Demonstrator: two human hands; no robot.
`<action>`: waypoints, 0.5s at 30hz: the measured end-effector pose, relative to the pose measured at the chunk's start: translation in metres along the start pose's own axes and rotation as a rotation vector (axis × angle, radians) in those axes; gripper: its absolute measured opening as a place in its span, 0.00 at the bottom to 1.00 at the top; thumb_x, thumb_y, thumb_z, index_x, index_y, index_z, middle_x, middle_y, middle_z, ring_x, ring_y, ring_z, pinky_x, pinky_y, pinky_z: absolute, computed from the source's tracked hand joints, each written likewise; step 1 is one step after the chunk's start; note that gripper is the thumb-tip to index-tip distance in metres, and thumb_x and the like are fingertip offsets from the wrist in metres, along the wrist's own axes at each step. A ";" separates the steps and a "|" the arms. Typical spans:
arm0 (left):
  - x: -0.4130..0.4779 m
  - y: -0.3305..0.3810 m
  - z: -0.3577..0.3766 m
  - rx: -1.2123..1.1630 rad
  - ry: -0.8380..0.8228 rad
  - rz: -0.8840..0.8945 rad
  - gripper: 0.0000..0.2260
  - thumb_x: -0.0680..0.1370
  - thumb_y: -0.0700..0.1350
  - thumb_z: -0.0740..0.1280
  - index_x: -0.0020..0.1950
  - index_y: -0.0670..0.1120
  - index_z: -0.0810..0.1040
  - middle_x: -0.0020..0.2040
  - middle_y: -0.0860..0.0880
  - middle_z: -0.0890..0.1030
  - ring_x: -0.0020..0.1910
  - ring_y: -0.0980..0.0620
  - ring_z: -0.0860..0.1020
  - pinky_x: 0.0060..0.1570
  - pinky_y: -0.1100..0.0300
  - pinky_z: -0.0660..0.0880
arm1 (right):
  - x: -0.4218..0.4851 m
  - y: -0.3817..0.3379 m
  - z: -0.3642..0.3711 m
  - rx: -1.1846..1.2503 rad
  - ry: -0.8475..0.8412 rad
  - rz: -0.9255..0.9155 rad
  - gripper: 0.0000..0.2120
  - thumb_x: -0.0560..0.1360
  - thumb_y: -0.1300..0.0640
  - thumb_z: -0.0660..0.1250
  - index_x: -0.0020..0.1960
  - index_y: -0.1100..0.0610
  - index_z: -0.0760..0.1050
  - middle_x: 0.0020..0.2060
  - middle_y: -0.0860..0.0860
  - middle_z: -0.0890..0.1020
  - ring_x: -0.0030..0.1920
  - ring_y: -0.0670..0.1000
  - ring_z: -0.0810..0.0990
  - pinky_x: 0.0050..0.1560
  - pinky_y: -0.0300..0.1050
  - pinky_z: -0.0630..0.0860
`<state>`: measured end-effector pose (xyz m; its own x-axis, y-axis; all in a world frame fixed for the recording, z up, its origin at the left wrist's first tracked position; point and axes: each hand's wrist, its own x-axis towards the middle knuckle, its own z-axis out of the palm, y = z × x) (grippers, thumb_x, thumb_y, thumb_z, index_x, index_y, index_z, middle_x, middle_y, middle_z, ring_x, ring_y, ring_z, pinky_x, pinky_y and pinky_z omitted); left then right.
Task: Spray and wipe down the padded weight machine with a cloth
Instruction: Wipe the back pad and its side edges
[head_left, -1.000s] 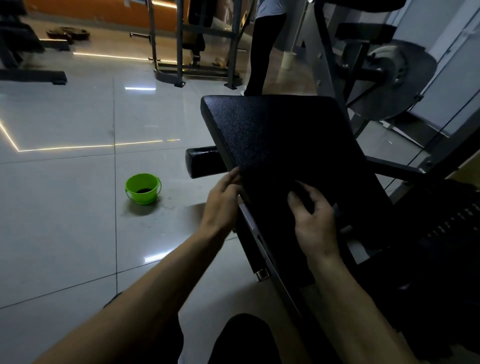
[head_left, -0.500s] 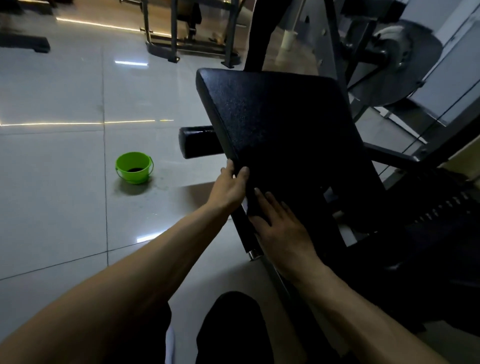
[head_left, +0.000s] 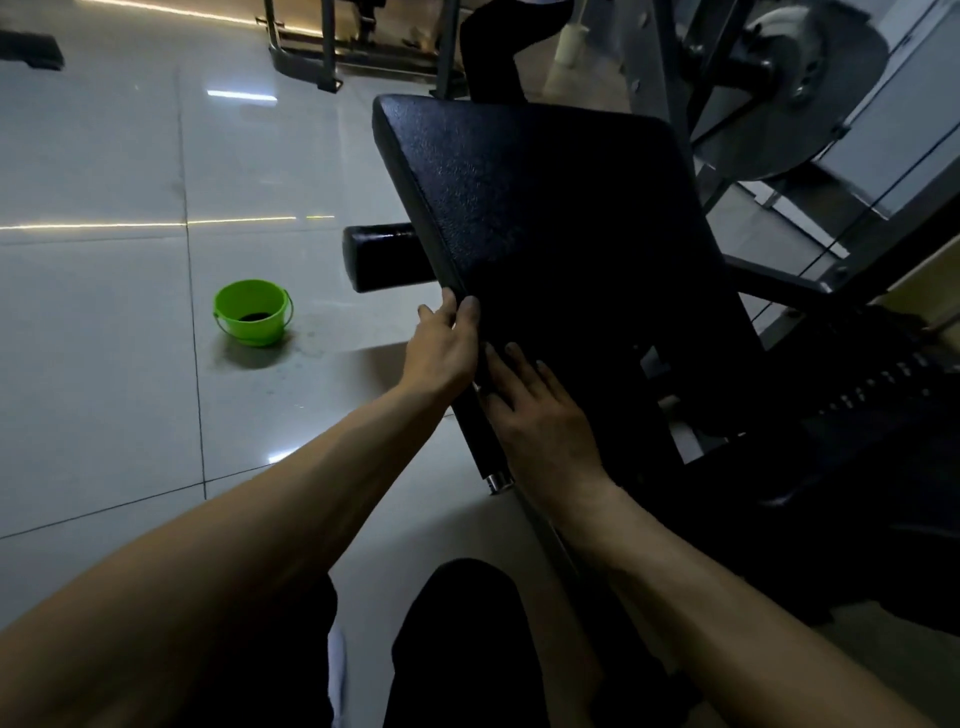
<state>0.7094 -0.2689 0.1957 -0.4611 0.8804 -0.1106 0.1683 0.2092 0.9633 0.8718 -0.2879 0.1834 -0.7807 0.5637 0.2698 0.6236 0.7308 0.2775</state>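
Observation:
The weight machine's black padded board (head_left: 545, 218) slopes up and away from me in the middle of the head view. My left hand (head_left: 441, 353) holds the pad's left edge near its lower corner, thumb on the top face and fingers on the side. Just right of it, my right hand (head_left: 540, 421) lies flat on the pad's lower left corner with straight fingers. I can make out no cloth or spray bottle in the dim light.
A green bucket (head_left: 253, 312) with dark liquid stands on the tiled floor to the left. A black roller pad (head_left: 379, 257) sticks out left under the board. A grey metal disc (head_left: 795, 88) and the weight stack (head_left: 883, 374) are to the right. A person's legs (head_left: 493, 47) are behind.
My right hand slid from the pad's middle down and left to its lower corner, fingers straightening, and now sits beside my left hand. The view tipped downward and closer.

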 end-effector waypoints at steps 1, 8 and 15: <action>-0.001 -0.001 0.002 0.011 -0.015 0.010 0.25 0.85 0.59 0.55 0.82 0.55 0.59 0.83 0.40 0.54 0.82 0.41 0.53 0.77 0.50 0.56 | -0.019 0.004 0.000 -0.006 -0.019 -0.029 0.26 0.75 0.61 0.68 0.74 0.58 0.74 0.78 0.57 0.68 0.78 0.61 0.66 0.77 0.58 0.64; -0.002 -0.008 0.012 0.076 -0.035 0.049 0.37 0.76 0.63 0.62 0.82 0.59 0.53 0.79 0.40 0.59 0.76 0.35 0.64 0.70 0.39 0.71 | -0.119 0.023 -0.005 0.065 0.038 -0.116 0.17 0.79 0.61 0.61 0.64 0.57 0.82 0.78 0.54 0.69 0.75 0.60 0.71 0.72 0.56 0.72; -0.011 -0.008 0.023 0.221 0.047 0.030 0.36 0.79 0.63 0.62 0.82 0.50 0.53 0.82 0.37 0.51 0.79 0.33 0.56 0.75 0.36 0.62 | -0.031 -0.001 0.019 0.107 0.152 0.010 0.17 0.76 0.63 0.66 0.64 0.64 0.82 0.68 0.61 0.79 0.73 0.62 0.73 0.74 0.59 0.70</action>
<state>0.7329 -0.2711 0.1834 -0.4925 0.8677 -0.0665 0.3669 0.2763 0.8883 0.8942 -0.2988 0.1576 -0.7543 0.5122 0.4107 0.6169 0.7669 0.1767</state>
